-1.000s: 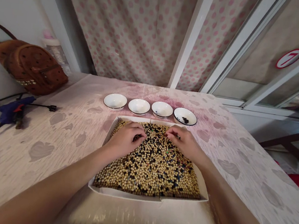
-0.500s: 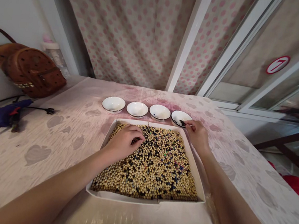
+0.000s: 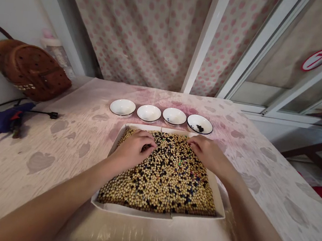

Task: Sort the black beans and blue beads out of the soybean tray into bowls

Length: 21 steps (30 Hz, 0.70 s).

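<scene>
A shallow white tray (image 3: 220,211) holds a layer of small round tan beads (image 3: 152,186) mixed with black ones and a few blue and green ones. My left hand (image 3: 135,148) is over the tray's upper left, its fingers curled in towards the thumb. Dark beads show in the hollow of that hand. Over the tray's upper right corner is my right hand (image 3: 208,152), fingertips pressed together close to the beads; anything between them is hidden. Behind the tray stands a white bowl (image 3: 205,123) with a small clump of black beads (image 3: 200,128).
Three more white bowls stand in that row: a left bowl (image 3: 122,107), a second bowl (image 3: 149,113) and a third bowl (image 3: 174,116) with a blue speck inside. A blue glue gun (image 3: 13,117) with cords and a brown backpack (image 3: 34,70) are at the left.
My right hand has moved from the rightmost bowl back to the tray, and the black clump lies in that bowl. My left hand has barely moved. The view has shifted slightly.
</scene>
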{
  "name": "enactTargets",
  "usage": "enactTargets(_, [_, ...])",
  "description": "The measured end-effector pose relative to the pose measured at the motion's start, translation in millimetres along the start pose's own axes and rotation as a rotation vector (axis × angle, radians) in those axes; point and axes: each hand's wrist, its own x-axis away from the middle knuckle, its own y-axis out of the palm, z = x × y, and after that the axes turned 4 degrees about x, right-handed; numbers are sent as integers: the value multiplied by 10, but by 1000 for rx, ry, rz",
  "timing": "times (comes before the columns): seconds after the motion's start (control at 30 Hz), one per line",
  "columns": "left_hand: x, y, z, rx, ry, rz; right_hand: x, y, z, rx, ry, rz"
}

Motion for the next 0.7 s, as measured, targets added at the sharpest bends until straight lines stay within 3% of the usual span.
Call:
enactTargets(0.13, [0,1,3,-4,2,-1,10,13,-91,-58,-4,-77])
enactTargets(0.33, [5,-2,3,-9,5,-5,12,-11,-136,-396,20,-91])
enactTargets(0.43, [3,-2,4,-6,13,-5,19,-50,-117,-371,2,-73])
enactTargets(0.7, [-17,-3,-2,0,16,0,34,-49,-98,-232,-134,-240])
